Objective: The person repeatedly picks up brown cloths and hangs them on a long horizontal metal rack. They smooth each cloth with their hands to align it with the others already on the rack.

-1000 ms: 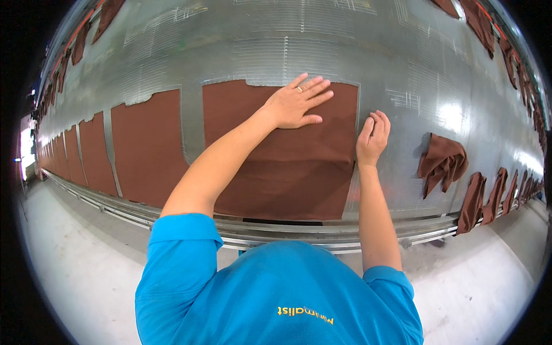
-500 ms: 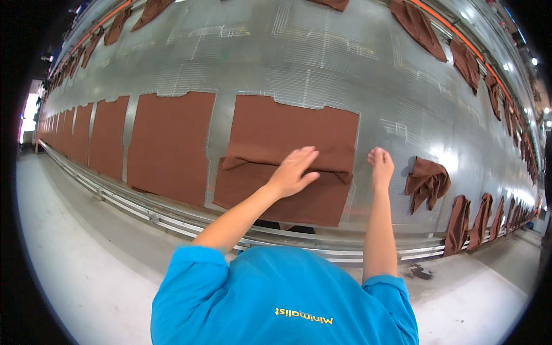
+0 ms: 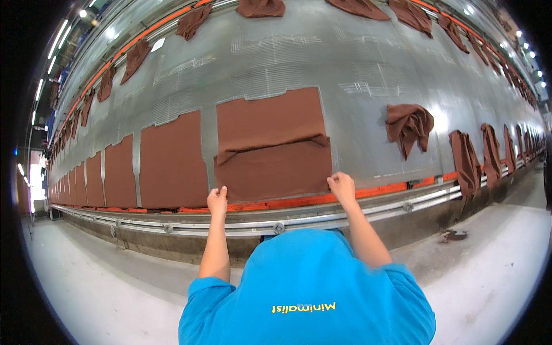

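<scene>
In front of me a brown fabric panel (image 3: 269,118) lies on the long grey metal table (image 3: 362,138). A raised fold runs across its middle, and the near part spreads toward the table's edge. At the panel's near left corner my left hand (image 3: 218,202) is closed, fingers pinched on the cloth. My right hand (image 3: 341,185) pinches the near right corner in the same way. The far edge lies along white outlines marked on the table.
More flat brown panels (image 3: 171,158) lie in a row to the left. A crumpled brown cloth (image 3: 409,123) sits to the right, and several pieces (image 3: 466,161) hang over the near edge. A metal rail (image 3: 144,224) runs along that edge; more cloths (image 3: 261,7) line the far side.
Both hands have come back toward me: the left from the panel's middle, the right from beside it, to the near corners. The near part of the panel now lies straighter. The view has shifted.
</scene>
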Available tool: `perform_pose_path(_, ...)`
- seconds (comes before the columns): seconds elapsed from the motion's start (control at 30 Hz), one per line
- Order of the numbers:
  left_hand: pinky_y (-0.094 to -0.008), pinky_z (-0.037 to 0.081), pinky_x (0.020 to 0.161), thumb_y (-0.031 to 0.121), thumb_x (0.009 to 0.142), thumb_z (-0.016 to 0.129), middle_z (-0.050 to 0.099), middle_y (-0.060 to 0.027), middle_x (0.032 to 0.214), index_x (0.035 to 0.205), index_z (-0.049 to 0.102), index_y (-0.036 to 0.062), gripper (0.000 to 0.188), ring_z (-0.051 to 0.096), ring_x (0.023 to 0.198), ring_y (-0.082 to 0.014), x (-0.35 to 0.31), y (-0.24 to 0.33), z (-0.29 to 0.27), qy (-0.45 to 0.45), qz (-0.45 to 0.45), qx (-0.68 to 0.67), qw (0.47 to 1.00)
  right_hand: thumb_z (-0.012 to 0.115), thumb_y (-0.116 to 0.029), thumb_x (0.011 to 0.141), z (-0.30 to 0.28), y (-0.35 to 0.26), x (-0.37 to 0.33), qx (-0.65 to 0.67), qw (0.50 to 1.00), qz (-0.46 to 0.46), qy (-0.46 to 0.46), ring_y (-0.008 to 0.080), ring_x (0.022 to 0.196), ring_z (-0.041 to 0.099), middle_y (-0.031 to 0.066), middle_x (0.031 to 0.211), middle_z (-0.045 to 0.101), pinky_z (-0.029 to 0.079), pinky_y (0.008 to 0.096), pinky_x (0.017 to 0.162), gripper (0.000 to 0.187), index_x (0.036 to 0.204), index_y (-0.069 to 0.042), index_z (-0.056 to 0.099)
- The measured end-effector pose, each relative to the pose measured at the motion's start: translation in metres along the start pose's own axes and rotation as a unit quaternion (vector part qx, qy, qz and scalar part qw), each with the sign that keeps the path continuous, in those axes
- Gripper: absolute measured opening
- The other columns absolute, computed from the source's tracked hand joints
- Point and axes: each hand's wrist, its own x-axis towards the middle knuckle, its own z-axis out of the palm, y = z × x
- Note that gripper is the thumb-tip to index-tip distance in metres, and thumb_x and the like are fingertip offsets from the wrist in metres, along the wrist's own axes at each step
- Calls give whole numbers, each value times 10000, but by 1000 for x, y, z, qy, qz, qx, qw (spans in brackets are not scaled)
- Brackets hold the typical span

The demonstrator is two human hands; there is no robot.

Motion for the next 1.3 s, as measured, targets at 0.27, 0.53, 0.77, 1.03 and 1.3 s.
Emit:
perform_pose_path(0.27,-322,542,794,40,962,621,659,-29,979,1044,616,50,83,642,881,-139,-4,12,-41,-3,67,-369,927,665,-73,918,-51,-33,-7,360,926,16,-109,27,682,474,-63,727,518,400,238,588,75,880,-40,610)
perform_pose_path(0.53,-264,523,823,-14,965,588,667,-24,1139,1318,658,31,362,615,915,-87,-49,37,-93,-68,126,-254,957,617,-41,947,-109,-71,-44,350,930,-21,-105,37,690,511,-45,796,641,434,230,615,188,1062,-11,763)
perform_pose_path(0.77,-228,461,639,60,926,631,684,15,886,1157,745,-7,266,596,727,-75,-67,3,-90,-91,34,-22,995,639,-97,895,-104,-38,-57,152,977,-2,-149,150,750,668,114,851,753,534,311,718,216,1035,-11,780)
perform_pose_path(1.03,-313,534,776,129,889,663,768,-84,906,1145,787,24,304,700,848,-159,-46,-24,-68,-82,114,277,951,619,-106,884,-58,11,-64,10,987,-8,-162,321,862,715,185,917,755,556,435,811,236,1041,-26,777)
perform_pose_path(1.3,-417,527,926,238,943,701,690,-174,1134,1189,746,12,337,680,1065,-320,-19,-4,-49,-19,261,335,905,701,-256,925,-35,7,-30,7,999,-20,-44,395,1033,664,196,1040,691,531,498,887,284,1135,-64,702)
